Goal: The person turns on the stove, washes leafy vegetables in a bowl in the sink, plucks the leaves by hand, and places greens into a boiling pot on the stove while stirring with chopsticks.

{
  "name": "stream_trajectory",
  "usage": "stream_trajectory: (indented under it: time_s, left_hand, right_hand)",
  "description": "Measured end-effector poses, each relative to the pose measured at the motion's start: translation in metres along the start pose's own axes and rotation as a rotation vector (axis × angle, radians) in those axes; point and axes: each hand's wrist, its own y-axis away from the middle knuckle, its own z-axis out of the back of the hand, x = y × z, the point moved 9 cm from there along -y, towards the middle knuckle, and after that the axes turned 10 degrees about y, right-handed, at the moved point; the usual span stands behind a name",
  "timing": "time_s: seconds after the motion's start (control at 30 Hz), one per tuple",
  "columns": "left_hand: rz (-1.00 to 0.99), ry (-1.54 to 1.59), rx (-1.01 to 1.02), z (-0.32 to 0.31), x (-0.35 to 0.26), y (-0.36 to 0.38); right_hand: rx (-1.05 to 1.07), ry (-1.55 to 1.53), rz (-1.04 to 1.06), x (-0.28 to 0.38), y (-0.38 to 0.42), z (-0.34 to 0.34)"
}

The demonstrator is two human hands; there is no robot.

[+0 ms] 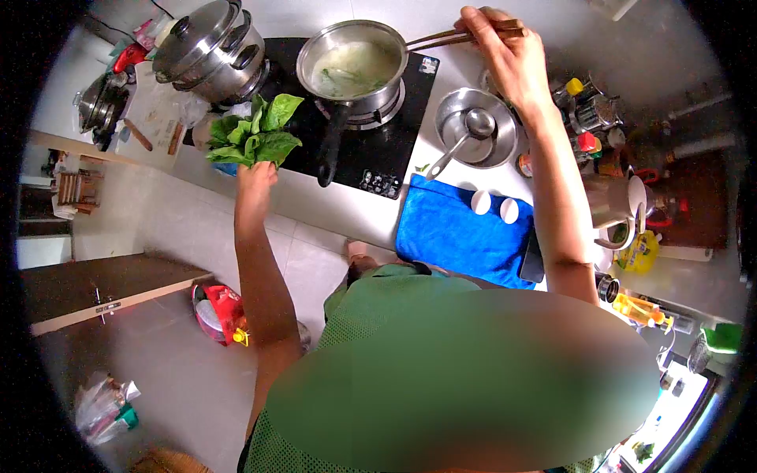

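1. Greens [254,132], head view: one bunch of leafy greens, held up over the worktop [311,201] edge, just left of the black cooktop [371,146].
2. Left hand [254,180]: closed around the stems at the bottom of the bunch, leaves pointing up toward the pots.
3. Right hand [511,59]: pinched shut on one pair of chopsticks [461,35]; tips point toward the saucepan rim.
4. Saucepan [355,67]: one, on the burner, pale liquid with some green in it, long dark handle pointing back toward the person.
5. Lidded steel pot [211,49]: one, left of the saucepan.
6. Steel bowl [477,126]: one, right of the cooktop, with one ladle [465,134] resting in it.
7. Blue cloth [461,229]: one, on the worktop near the edge; two eggs [494,206] on its upper edge, side by side.
8. Bottles and jars are clustered at far right; count is unclear.
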Motion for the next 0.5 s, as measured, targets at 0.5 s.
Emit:
stream_trajectory:
  time_s: [0.5]
  left_hand:
    - [0.033,-0.014,-0.165,0.155,-0.003,-0.058]
  right_hand:
    - [0.834,0.616,0.641,0.204,0.052,-0.318]
